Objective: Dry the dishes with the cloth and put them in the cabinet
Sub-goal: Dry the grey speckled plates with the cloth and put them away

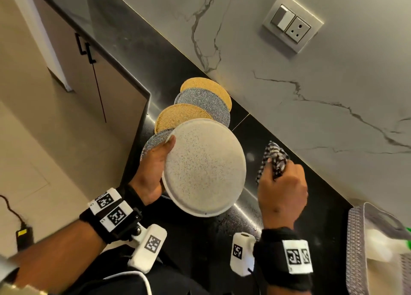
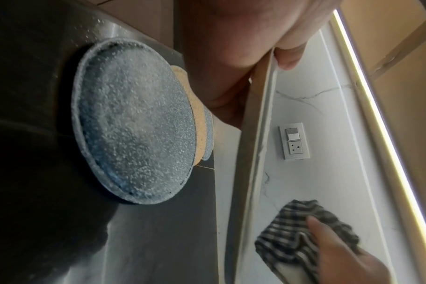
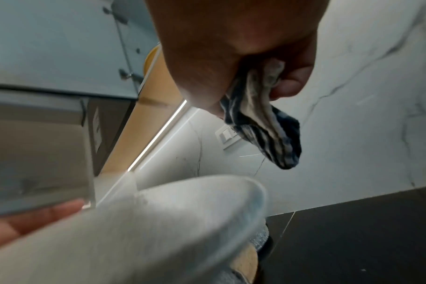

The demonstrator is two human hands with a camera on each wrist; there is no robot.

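Left hand grips the white plate by its left rim, thumb on the face, fingers behind; plate held off the counter, centre of the head view, tilted toward the camera. In the left wrist view the plate shows edge-on, thumb tip over the rim.

Right hand clenched round a bunched checked cloth, right of the plate and not touching it; cloth ends stick out above the knuckles. Right wrist view: cloth hangs from the curled fingers, plate blurred at the bottom of the frame.

Four more plates overlap in a row on the black counter, above and left of the held one: grey, tan, grey, tan nearest the marble wall.

Socket upper right on the wall. Grey basket at lower right edge. Cabinet doors upper left.
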